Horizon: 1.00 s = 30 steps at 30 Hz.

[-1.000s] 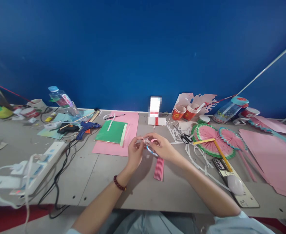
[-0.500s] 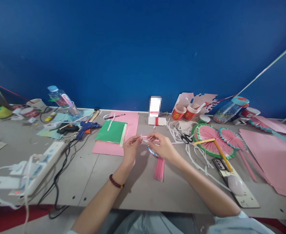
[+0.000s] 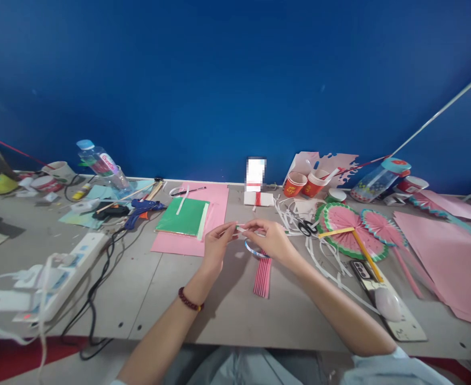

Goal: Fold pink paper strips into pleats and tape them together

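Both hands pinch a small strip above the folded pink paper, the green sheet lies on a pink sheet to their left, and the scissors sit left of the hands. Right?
Not quite. In the head view the scissors lie right of the hands, beside the watermelon fan. The rest holds: left hand and right hand pinch the small strip above the folded pink paper; the green sheet lies on the pink sheet.

Green sheet (image 3: 183,217) lies on pink paper (image 3: 215,206) at the middle of the grey worktop (image 3: 171,299). Left of it, a blue glue gun (image 3: 141,207), and a plastic bottle (image 3: 101,164) tipped over toward the blue wall. A white power strip (image 3: 54,278) sits near the left edge, cables trailing. On the right: red paper cups (image 3: 305,185), scissors (image 3: 307,228), two watermelon paper fans (image 3: 349,227), a phone (image 3: 364,270).
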Tool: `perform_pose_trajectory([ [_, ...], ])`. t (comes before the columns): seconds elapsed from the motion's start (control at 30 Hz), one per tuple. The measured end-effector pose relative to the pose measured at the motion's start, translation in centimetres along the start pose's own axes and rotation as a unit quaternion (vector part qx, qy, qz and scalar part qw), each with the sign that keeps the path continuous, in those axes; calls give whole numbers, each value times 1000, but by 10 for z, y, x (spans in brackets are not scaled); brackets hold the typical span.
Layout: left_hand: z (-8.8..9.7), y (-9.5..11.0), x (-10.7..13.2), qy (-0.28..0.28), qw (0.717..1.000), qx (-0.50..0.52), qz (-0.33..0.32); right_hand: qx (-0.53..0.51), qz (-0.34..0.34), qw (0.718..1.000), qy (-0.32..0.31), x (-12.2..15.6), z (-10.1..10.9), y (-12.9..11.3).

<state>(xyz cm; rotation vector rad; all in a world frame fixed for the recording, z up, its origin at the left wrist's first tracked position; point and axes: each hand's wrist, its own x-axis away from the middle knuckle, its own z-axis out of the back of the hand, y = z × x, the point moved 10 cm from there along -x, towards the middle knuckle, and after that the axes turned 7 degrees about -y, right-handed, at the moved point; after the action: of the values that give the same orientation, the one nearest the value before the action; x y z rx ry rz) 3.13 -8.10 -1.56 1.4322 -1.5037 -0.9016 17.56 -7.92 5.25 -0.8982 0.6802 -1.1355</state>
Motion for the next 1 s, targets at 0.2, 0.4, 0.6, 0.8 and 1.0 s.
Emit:
perform_pose_trajectory([
  [0.2, -2, -6, -3, -22, 1000, 12, 8, -7, -25, 1000, -12, -2, 1, 7],
  [0.4, -6, -11, -6, -54, 997, 42, 25, -2, -25, 1000, -13, -5, 0, 13],
  [0.6, -11, -15, -8, -76, 992, 93, 46, -1, -17, 1000, -12, -6, 0, 13],
  [0.8, -12, -17, -7, -74, 991, 104, 52, 4, -21, 1000, -14, -6, 1, 12],
  [1.0, -12, -18, -8, -78, 990, 109, 50, 3, -15, 1000, -13, -6, 1, 10],
])
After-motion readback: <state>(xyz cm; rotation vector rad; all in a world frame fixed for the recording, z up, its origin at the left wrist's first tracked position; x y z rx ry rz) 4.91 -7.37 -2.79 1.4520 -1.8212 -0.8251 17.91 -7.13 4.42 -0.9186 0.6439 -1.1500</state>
